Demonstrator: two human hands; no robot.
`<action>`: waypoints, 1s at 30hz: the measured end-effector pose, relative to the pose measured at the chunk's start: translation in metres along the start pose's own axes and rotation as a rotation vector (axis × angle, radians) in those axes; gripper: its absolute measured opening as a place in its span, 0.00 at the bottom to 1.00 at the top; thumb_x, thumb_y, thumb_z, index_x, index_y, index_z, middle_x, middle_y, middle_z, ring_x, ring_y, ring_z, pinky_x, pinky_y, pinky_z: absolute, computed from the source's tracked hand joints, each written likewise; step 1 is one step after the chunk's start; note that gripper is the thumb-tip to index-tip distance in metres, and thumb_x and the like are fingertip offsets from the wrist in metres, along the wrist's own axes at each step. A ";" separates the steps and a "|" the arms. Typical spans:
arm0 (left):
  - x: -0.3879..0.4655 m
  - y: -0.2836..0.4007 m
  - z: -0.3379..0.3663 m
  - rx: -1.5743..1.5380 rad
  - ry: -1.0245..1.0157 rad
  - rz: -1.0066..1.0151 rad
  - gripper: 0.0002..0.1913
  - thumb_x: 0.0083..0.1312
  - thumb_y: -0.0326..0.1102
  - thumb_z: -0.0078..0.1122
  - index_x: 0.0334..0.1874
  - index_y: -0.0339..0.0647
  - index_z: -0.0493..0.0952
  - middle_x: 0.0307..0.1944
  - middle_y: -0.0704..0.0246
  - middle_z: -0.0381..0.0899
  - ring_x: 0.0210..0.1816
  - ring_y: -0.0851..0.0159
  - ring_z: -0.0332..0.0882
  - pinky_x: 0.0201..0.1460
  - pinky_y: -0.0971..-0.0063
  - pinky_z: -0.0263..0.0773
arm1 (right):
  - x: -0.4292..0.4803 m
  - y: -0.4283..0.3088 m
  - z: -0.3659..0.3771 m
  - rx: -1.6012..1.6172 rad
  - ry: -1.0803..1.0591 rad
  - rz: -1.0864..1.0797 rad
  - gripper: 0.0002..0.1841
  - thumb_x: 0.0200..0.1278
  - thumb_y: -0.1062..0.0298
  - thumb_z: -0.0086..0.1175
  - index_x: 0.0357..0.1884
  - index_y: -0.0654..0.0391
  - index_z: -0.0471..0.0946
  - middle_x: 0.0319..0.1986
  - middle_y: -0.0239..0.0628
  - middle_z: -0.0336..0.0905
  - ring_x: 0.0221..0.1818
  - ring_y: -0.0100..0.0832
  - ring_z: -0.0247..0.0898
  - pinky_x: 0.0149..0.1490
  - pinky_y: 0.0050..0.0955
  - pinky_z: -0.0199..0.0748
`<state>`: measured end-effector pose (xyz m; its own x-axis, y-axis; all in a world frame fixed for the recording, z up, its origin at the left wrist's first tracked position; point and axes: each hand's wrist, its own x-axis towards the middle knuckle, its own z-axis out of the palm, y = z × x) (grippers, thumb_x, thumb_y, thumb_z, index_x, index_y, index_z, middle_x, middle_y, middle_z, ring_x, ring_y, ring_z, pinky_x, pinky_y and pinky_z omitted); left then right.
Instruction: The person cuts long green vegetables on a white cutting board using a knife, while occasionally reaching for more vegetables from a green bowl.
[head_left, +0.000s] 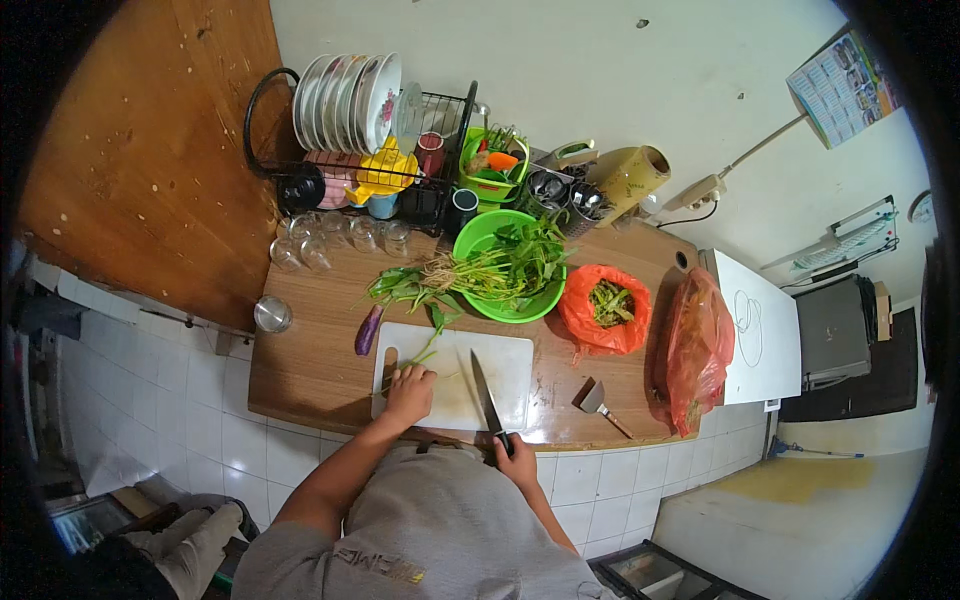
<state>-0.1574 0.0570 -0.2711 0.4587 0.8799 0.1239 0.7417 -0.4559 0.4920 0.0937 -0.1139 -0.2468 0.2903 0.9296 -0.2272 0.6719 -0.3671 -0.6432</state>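
My left hand (409, 394) presses down on a leafy green stem (426, 349) at the left part of a white cutting board (504, 379). The stem's leaves reach past the board's far edge. In my right hand (517, 461) is the black handle of a kitchen knife (486, 394), its blade lying over the board's right half and pointing away from me. Beyond the board a green plastic basin (480, 225) holds a bunch of rooted leafy greens (499, 270), whose roots hang over its left rim. Left of the board lies a purple eggplant (368, 330).
A red plastic bag (568, 307) of plant scraps stands right of the basin, with a fuller red bag (701, 345) farther right. A scraper (595, 401) lies near the front edge. Several glasses (363, 234) and a dish rack (450, 135) with plates occupy the back left.
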 end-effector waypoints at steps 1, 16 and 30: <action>0.001 0.000 -0.001 -0.007 0.009 0.013 0.09 0.60 0.32 0.58 0.43 0.45 0.78 0.43 0.64 0.75 0.50 0.54 0.73 0.53 0.56 0.63 | 0.001 -0.004 0.004 0.008 -0.008 -0.025 0.20 0.68 0.50 0.61 0.35 0.61 0.76 0.22 0.53 0.77 0.24 0.49 0.77 0.29 0.41 0.70; 0.021 0.006 0.011 0.032 -0.101 0.116 0.06 0.62 0.35 0.59 0.40 0.46 0.79 0.42 0.66 0.75 0.51 0.56 0.72 0.55 0.57 0.62 | 0.037 -0.052 0.027 0.097 -0.056 0.054 0.20 0.72 0.51 0.56 0.39 0.62 0.71 0.26 0.58 0.79 0.31 0.60 0.78 0.35 0.49 0.73; 0.022 0.008 0.009 0.005 -0.082 0.106 0.07 0.61 0.36 0.59 0.40 0.46 0.78 0.41 0.65 0.75 0.50 0.56 0.73 0.52 0.56 0.63 | 0.018 -0.023 0.007 0.183 0.169 0.230 0.19 0.70 0.54 0.58 0.38 0.64 0.73 0.23 0.51 0.77 0.25 0.47 0.75 0.34 0.42 0.72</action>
<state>-0.1366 0.0711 -0.2721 0.5727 0.8131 0.1039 0.6896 -0.5465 0.4752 0.0786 -0.0880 -0.2408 0.5398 0.7983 -0.2670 0.4462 -0.5403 -0.7134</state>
